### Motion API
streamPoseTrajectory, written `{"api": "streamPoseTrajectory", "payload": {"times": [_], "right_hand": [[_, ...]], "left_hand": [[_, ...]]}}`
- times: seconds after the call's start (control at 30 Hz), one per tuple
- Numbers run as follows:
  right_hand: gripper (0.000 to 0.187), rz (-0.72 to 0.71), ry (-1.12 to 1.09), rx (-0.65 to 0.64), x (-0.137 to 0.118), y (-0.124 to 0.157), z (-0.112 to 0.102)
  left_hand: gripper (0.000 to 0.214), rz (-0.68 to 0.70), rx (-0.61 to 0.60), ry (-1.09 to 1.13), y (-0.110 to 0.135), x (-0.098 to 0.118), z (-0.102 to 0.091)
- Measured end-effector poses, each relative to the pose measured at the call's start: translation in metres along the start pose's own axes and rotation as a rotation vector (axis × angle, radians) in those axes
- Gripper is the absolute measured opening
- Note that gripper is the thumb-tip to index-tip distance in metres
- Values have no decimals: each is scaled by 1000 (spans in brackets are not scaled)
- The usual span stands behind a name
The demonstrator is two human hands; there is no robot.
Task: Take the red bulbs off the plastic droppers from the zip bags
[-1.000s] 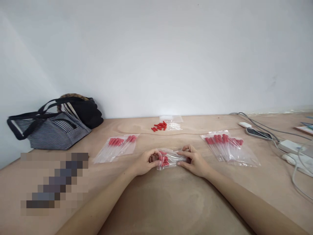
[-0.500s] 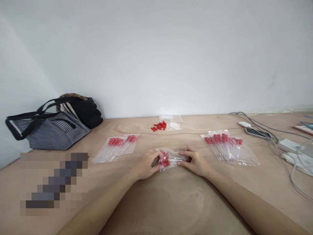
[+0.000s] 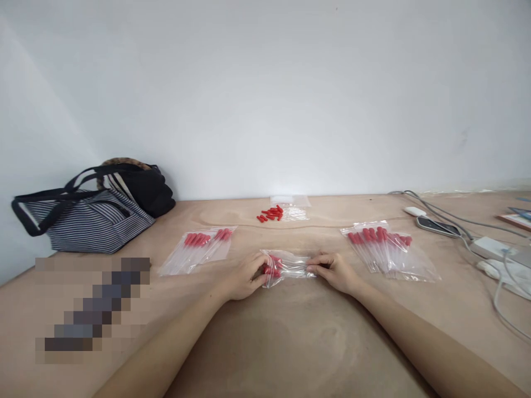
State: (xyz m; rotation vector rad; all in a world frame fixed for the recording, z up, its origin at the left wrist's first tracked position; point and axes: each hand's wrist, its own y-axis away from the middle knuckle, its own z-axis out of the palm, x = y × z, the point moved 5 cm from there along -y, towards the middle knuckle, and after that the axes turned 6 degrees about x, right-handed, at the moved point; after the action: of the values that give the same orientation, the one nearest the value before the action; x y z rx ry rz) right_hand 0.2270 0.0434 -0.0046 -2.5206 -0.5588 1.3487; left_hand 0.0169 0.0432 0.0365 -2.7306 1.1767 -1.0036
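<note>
A clear plastic bag [image 3: 292, 267] lies sideways on the table in front of me, holding several thin clear tubes with red caps [image 3: 272, 272] at its left end. My left hand [image 3: 248, 276] grips that capped end, thumb and fingers closed on the plastic. My right hand [image 3: 334, 271] pinches the bag's right end. Farther left lies a clear bag of red-capped tubes [image 3: 194, 251], and on the right is another such bag [image 3: 384, 251]. Beyond my hands, loose red caps [image 3: 271, 213] lie beside several clear tubes [image 3: 295, 213].
A striped bag [image 3: 99, 221] and a black bag [image 3: 151, 190] stand at the back left by the wall. To the right are a phone-like device [image 3: 437, 225], a white adapter [image 3: 493, 247] and grey cables [image 3: 448, 213]. A pixelated patch [image 3: 93, 309] covers something at the left.
The held bag has shifted slightly left and looks flatter and more stretched out. My right hand's fingers have come closer together at its right end.
</note>
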Motion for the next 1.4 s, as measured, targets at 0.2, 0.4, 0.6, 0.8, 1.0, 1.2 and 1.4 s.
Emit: {"api": "streamPoseTrajectory", "payload": {"times": [0.2, 0.4, 0.6, 0.8, 1.0, 1.2, 1.4], "right_hand": [[26, 10, 26, 67, -1, 0, -1], [24, 10, 35, 74, -1, 0, -4], [24, 30, 117, 82, 10, 1, -23], [26, 23, 149, 55, 25, 10, -40], [25, 38, 167, 68, 28, 12, -45], [24, 37, 171, 73, 25, 11, -43], [25, 37, 152, 92, 23, 12, -41]], "left_hand": [[12, 63, 18, -17, 0, -2, 5], [7, 61, 54, -88, 1, -2, 4], [15, -127, 47, -13, 7, -26, -10], [17, -153, 2, -6, 5, -54, -29], [22, -146, -2, -33, -4, -63, -35], [30, -392, 220, -352, -4, -42, -25], [48, -608, 231, -428, -18, -29, 3]]}}
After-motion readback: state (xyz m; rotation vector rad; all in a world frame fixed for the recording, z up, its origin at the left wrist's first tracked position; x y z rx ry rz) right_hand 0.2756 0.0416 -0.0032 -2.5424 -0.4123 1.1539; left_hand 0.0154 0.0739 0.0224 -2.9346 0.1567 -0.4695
